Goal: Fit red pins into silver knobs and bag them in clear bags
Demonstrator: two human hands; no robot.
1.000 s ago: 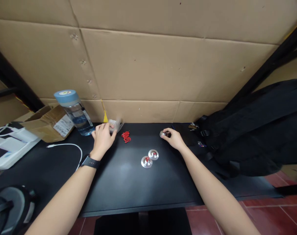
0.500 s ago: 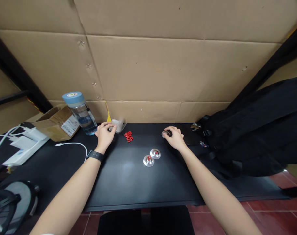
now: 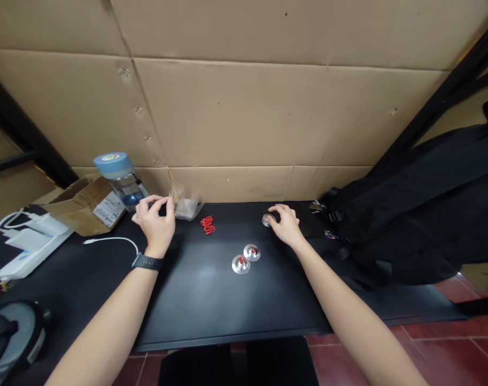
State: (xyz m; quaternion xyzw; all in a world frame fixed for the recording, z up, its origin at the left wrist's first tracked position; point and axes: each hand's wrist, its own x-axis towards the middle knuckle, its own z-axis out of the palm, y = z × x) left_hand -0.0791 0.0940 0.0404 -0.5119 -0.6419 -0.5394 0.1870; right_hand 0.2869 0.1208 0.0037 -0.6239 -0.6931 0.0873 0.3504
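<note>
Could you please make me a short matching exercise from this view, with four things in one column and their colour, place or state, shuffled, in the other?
Things:
1. cord
2. bottle lid
3. pair of metal discs
4. right hand

Descriptions:
A. light blue, with a pale sticker on top
B. thumb at a small round object
C. red all over, lying bunched up
D. silvery, with red at the centres

Pairs: 1-C, 2-A, 3-D, 4-B
</note>
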